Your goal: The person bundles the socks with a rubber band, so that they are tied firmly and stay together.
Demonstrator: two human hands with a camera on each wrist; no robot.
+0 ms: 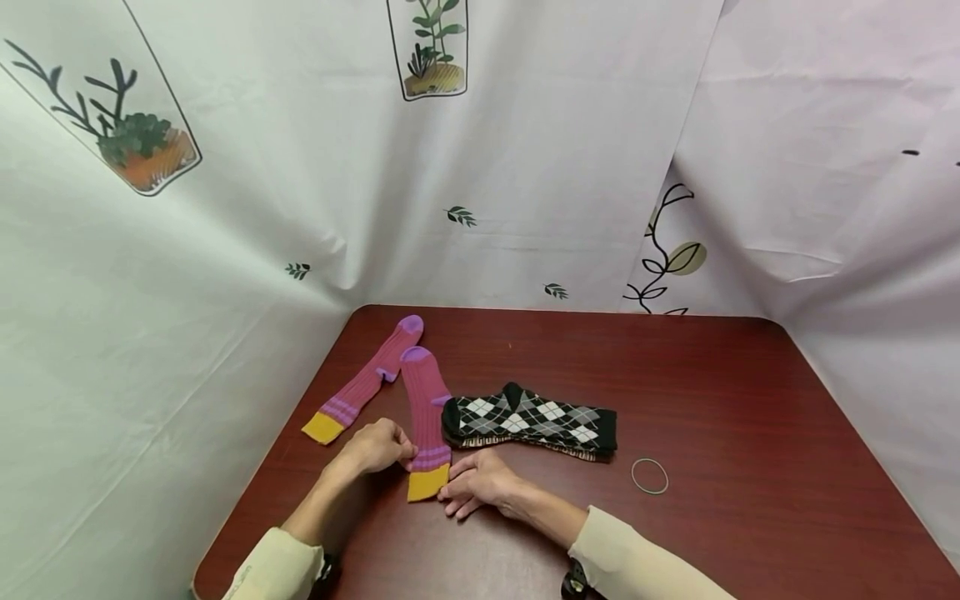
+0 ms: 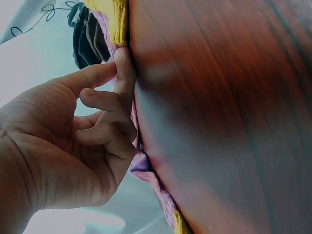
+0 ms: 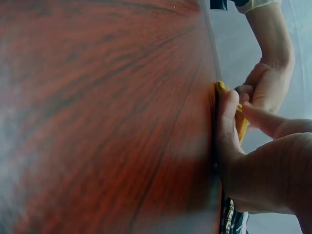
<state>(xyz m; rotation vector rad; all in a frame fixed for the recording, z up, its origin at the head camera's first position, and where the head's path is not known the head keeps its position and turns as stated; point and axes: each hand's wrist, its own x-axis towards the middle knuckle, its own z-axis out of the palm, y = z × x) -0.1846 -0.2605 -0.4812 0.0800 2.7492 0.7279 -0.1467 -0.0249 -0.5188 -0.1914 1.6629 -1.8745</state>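
A pink ribbed sock (image 1: 427, 406) with a yellow cuff and purple heel and toe lies lengthwise on the table, cuff toward me. My left hand (image 1: 380, 444) pinches its left edge just above the cuff; in the left wrist view thumb and index finger meet at the fabric. At the cuff's right edge my right hand (image 1: 482, 482) pinches the yellow knit (image 3: 241, 122) between thumb and finger. A matching pink sock (image 1: 362, 387) lies slantwise to the left. Argyle socks (image 1: 532, 421) in black, grey and white lie stacked beside the pink sock's right edge.
A thin pale green ring (image 1: 649, 476), like a rubber band, lies on the brown wooden table (image 1: 712, 392) right of the argyle socks. White cloth (image 1: 540, 150) with plant prints hangs behind the table and along its sides.
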